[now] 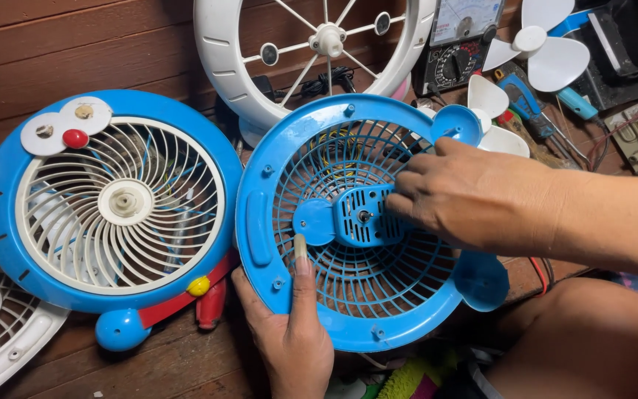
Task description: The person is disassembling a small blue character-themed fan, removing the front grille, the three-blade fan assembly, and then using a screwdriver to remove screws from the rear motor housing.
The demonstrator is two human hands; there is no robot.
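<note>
Nearest to me, my left hand (289, 332) is gripping the lower rim of the blue fan housing (356, 222), thumb pressed flat up over the rim and the other fingers wrapped out of sight behind it. The housing is sitting tilted toward me in the middle of the view, its lower edge down by my hand and its grille facing up.

I am judging this shell to be light, thin moulded plastic: stiff round the thick rim, springy and easy to crack across the fine grille ribs. The smooth rim looks a little slippery, so that rim is the safe place to hold, not the ribs or the small round ears at its edge.

A little farther in, my right hand (474, 196) is lying over the grille with its fingers curled narrow, the tips touching the blue motor mount (363, 216) at the centre, where a short shaft is poking out. I cannot tell whether they are pinching anything.

Just beside the housing on the left, the front cover (112, 199), blue with a cream grille, is lying on the wooden floor (75, 52). Beyond them, a white fan guard (219, 52) is leaning, with a multimeter (459, 41) and white fan blades (548, 52) farthest back.
</note>
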